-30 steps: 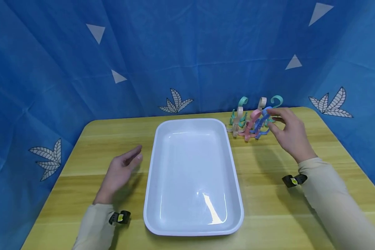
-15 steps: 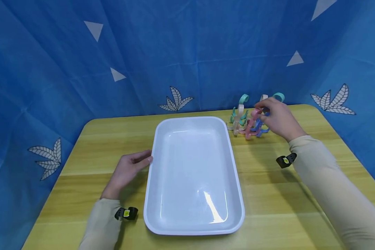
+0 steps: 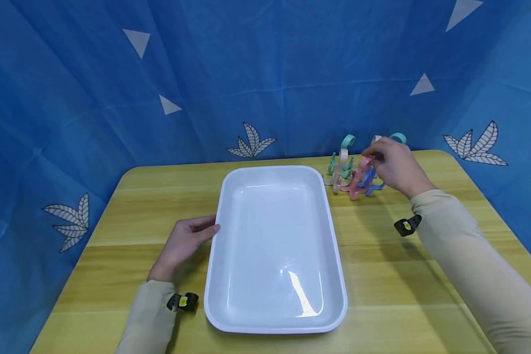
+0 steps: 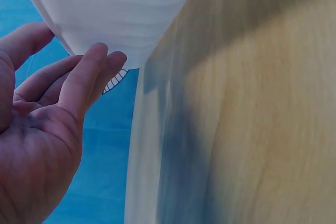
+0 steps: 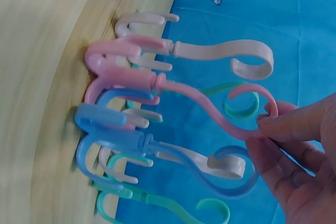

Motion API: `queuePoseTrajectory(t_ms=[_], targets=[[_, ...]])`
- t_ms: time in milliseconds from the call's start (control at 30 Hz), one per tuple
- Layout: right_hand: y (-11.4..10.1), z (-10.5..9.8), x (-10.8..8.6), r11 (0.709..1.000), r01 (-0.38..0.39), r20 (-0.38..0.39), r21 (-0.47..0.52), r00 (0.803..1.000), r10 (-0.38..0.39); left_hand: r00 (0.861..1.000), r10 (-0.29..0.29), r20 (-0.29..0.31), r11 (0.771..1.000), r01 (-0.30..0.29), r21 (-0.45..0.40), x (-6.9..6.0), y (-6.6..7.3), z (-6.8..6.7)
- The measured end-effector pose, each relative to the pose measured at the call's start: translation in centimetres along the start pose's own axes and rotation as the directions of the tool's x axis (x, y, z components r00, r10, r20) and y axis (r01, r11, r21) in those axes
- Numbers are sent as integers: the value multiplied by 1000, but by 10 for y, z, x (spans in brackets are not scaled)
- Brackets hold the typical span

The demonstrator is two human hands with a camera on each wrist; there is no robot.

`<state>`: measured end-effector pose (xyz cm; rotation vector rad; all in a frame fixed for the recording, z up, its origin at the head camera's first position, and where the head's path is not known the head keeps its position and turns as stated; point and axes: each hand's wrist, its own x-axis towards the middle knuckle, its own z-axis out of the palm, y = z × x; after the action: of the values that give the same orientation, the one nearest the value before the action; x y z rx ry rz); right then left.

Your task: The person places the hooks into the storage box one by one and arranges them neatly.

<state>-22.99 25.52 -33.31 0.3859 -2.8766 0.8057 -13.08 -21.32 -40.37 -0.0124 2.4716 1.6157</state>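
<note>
My right hand (image 3: 400, 167) pinches the curled top of a pink plastic multi-prong hook (image 5: 131, 78) between thumb and fingers. Its prongs point down beside the other hooks at the table's back right. Close by in the right wrist view are a blue hook (image 5: 113, 139), a whitish hook (image 5: 210, 50) and a green hook (image 5: 178, 212). My left hand (image 3: 181, 246) holds the left rim of a white rectangular tray (image 3: 274, 328). In the left wrist view the thumb tip goes behind the rim, while fingertips (image 4: 97, 51) touch the outer wall.
The wooden table (image 3: 128, 221) carries the tray in its middle. A blue patterned curtain (image 3: 212, 64) hangs along the back and both sides. Another green hook (image 3: 347, 141) stands behind a whitish one (image 3: 342, 160), to the right of the tray's far corner.
My right hand has moved left from the blue hook to the pink one and now grips its curl. My left hand has moved right, up to the tray's rim.
</note>
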Motion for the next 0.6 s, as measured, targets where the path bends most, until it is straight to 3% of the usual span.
queuePoseTrajectory(t_ms=[333,600], targets=[[-1,-12,-4,997,76,30,-19,997,-75,1000,-6,9,1000,7,-12,-1,-1,1],[-8,-24,-8,994,104,-15,42,994,-104,1000,-19,11,1000,19,-25,-2,-1,1]])
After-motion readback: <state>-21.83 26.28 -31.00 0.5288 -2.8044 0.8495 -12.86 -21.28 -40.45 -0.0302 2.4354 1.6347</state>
